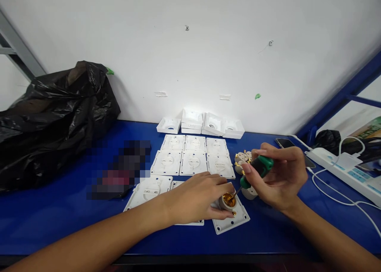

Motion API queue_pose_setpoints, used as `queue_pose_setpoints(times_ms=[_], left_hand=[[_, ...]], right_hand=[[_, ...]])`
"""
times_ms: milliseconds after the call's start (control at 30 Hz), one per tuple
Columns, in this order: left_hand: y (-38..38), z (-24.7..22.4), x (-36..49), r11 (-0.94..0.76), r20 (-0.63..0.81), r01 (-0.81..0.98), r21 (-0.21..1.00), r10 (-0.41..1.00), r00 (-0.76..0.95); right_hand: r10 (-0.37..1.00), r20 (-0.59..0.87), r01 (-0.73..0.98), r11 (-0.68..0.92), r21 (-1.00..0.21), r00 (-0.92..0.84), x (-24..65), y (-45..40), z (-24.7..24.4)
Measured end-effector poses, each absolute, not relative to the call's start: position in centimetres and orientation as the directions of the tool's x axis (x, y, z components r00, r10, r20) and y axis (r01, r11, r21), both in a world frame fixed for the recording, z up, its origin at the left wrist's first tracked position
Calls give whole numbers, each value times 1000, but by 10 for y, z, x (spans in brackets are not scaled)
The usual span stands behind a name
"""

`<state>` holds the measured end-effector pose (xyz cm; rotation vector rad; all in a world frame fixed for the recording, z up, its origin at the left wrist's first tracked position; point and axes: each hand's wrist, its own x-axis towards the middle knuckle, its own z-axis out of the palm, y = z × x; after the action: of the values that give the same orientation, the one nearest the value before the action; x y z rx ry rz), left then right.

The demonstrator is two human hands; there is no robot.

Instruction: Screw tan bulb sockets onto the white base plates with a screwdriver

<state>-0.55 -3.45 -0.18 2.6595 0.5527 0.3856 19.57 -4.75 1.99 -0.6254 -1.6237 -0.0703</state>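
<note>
Bare forearms reach in from both lower corners over a blue table. From the head camera, the left hand curls its thumb and fingers round a lamp socket, a grey cup lined with brass-coloured metal, held over a white square plate. The right hand grips a green-handled screwdriver, whose shaft slants down into the cup; the tip is hard to make out. Just beyond the screwdriver, more sockets stand beside the plates, some with yellow bits on top. Six matching plates lie in two rows of three, with others nearer, partly hidden by the left arm. Shallow white boxes sit against the wall, some stacked, their hollow sides showing and round holes in several floors. At left bulges a black plastic bag, its contents hidden. At right, a phone lies near a white power strip holding a plugged-in charger.
</note>
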Motion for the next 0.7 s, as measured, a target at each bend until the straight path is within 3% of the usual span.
queue_pose_setpoints(times_ms=[167,300,500,700], left_hand=[[-35,-1,-6,-827,163,319,463,433,886],[-35,1,-6,-822,152,326,467,438,886],[-36,0,-7,-829,168,329,451,441,881],[-35,1,-6,-817,149,329,473,442,884]], right_hand=[[378,903,303,902,-309,-206,202,-48,21],[454,822,243,889,-389,-344,206,-47,22],[440,896,460,807,-370,-53,200,-47,18],[449,894,516,766,-383,-2,193,-60,22]])
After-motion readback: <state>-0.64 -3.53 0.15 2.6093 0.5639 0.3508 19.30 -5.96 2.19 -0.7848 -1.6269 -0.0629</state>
